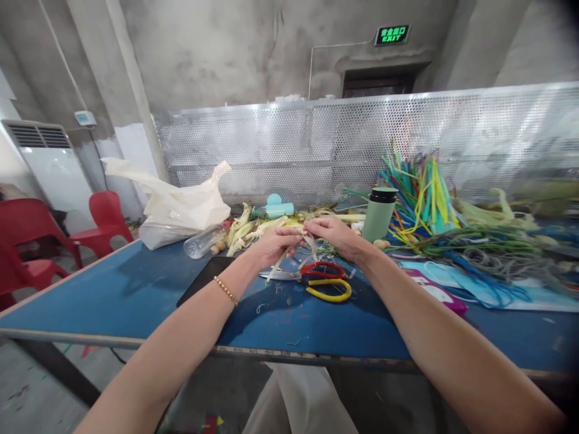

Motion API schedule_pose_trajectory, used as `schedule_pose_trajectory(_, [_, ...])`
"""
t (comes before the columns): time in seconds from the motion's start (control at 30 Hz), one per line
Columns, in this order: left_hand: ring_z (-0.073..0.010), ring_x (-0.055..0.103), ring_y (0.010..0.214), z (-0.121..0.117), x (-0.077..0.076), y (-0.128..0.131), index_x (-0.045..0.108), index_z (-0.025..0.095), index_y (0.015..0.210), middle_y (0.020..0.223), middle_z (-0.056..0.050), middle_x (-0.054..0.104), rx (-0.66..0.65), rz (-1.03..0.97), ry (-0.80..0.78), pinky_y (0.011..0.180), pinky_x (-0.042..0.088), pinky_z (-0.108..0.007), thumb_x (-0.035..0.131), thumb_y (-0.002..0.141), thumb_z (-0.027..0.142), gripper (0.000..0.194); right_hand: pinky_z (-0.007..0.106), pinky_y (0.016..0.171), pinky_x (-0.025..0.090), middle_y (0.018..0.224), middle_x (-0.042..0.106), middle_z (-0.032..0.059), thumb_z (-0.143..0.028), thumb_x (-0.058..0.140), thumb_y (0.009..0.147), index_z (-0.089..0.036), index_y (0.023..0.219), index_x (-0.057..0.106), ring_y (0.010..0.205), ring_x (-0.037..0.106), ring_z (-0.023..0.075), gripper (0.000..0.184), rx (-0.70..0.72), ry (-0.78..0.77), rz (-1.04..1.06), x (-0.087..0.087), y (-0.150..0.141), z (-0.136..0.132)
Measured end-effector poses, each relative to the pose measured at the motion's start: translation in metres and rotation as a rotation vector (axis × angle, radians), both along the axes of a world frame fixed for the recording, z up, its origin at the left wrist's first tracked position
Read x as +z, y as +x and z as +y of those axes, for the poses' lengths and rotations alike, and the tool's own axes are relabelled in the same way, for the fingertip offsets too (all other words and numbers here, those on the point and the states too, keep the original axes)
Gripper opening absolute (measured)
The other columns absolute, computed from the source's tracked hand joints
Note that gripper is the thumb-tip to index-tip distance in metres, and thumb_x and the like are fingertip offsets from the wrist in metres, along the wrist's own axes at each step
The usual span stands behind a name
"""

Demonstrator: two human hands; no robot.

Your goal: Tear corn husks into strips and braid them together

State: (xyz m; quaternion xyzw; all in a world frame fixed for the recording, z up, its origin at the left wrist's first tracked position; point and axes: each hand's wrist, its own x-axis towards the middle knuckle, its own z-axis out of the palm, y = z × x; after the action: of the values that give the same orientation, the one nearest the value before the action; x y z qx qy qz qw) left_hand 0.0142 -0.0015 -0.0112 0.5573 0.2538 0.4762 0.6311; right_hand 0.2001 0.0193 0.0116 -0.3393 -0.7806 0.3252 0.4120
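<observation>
My left hand [277, 246] and my right hand [332, 235] meet above the blue table, with their fingers pinched close together. Between them is a thin pale strip that looks like corn husk [312, 243]; one narrow end hangs down under the left fingers. Both hands grip this strip, though the fingertips partly hide it. Just below lie scissors [335, 298] with one red and one yellow handle, blades pointing left. A dark flat object [203, 280] is partly covered by my left forearm.
Behind my hands lie corn husks [242, 232] and a clear plastic bottle [203, 242]. A white plastic bag [185, 208] stands left. To the right are a green tumbler [379, 217], colourful strips [434, 199], cords [488, 244] and a purple packet [436, 293]. A perforated metal panel [280, 141] stands behind.
</observation>
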Motion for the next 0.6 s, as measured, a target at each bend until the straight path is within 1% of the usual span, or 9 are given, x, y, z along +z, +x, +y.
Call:
schedule_pose_trajectory(0.07, [-0.0059,0.048,0.047,0.000,0.000,0.000,0.069,0.008,0.080,0.068,-0.005,0.066,0.014,0.009,0.026,0.049,0.033,-0.024,0.077,0.064,0.016,0.019,0.025,0.056,0.041,0.064,0.063,0.0012,-0.050,0.067,0.075,-0.016,0.068,0.065,0.060,0.054,0.0122,0.035,-0.005,0.009,-0.004,0.000,-0.001,-0.003])
schedule_pose_trajectory(0.13, [-0.0064,0.050,0.049,0.000,0.000,0.000,0.068,0.009,0.081,0.067,-0.005,0.065,0.023,0.000,0.050,0.050,0.034,-0.023,0.076,0.065,0.015,0.019,0.025,0.055,0.041,0.061,0.060,0.0004,-0.047,0.069,0.074,-0.016,0.067,0.062,0.056,0.053,0.0110,0.033,0.007,-0.020,0.021,0.001,-0.001,-0.006])
schedule_pose_trajectory(0.23, [-0.0080,0.053,0.053,0.001,0.000,0.000,0.065,0.010,0.082,0.067,-0.004,0.065,0.024,-0.019,0.078,0.052,0.036,-0.023,0.076,0.065,0.015,0.021,0.024,0.051,0.039,0.054,0.056,-0.0009,-0.046,0.067,0.076,-0.016,0.065,0.060,0.050,0.049,0.0094,0.033,0.084,-0.069,0.015,0.003,0.001,-0.010])
schedule_pose_trajectory(0.3, [-0.0080,0.053,0.053,0.001,-0.001,0.000,0.064,0.010,0.082,0.066,-0.004,0.065,0.018,-0.018,0.089,0.054,0.037,-0.023,0.076,0.066,0.016,0.021,0.022,0.046,0.034,0.050,0.052,-0.0026,-0.046,0.066,0.078,-0.016,0.066,0.060,0.046,0.044,0.0078,0.033,0.133,-0.099,-0.010,0.004,0.001,-0.012])
schedule_pose_trajectory(0.37, [-0.0076,0.052,0.052,0.002,-0.002,-0.001,0.064,0.010,0.081,0.067,-0.004,0.065,0.006,-0.009,0.096,0.054,0.037,-0.023,0.076,0.067,0.017,0.020,0.021,0.042,0.028,0.047,0.047,-0.0048,-0.045,0.066,0.078,-0.016,0.068,0.061,0.042,0.037,0.0063,0.031,0.154,-0.137,-0.008,0.005,0.001,-0.014])
schedule_pose_trajectory(0.47, [-0.0079,0.052,0.053,0.003,-0.002,-0.001,0.065,0.009,0.078,0.069,-0.006,0.066,-0.003,0.005,0.113,0.055,0.038,-0.023,0.075,0.068,0.019,0.017,0.021,0.041,0.024,0.047,0.044,-0.0061,-0.045,0.068,0.076,-0.016,0.070,0.060,0.040,0.033,0.0052,0.031,0.122,-0.154,0.020,0.005,0.000,-0.015])
schedule_pose_trajectory(0.53, [-0.0078,0.052,0.052,0.002,-0.002,-0.001,0.065,0.009,0.076,0.069,-0.006,0.066,0.015,0.026,0.120,0.055,0.039,-0.024,0.075,0.069,0.020,0.016,0.022,0.040,0.023,0.047,0.043,-0.0058,-0.048,0.068,0.074,-0.016,0.067,0.059,0.041,0.032,0.0053,0.034,0.077,-0.121,0.005,0.004,-0.001,-0.013])
schedule_pose_trajectory(0.6, [-0.0076,0.051,0.051,0.002,-0.002,0.000,0.065,0.010,0.075,0.069,-0.006,0.066,0.049,0.057,0.112,0.053,0.038,-0.024,0.075,0.069,0.023,0.018,0.022,0.040,0.021,0.048,0.043,-0.0054,-0.050,0.066,0.075,-0.016,0.066,0.059,0.041,0.032,0.0056,0.036,0.025,-0.053,-0.053,0.002,-0.002,-0.010])
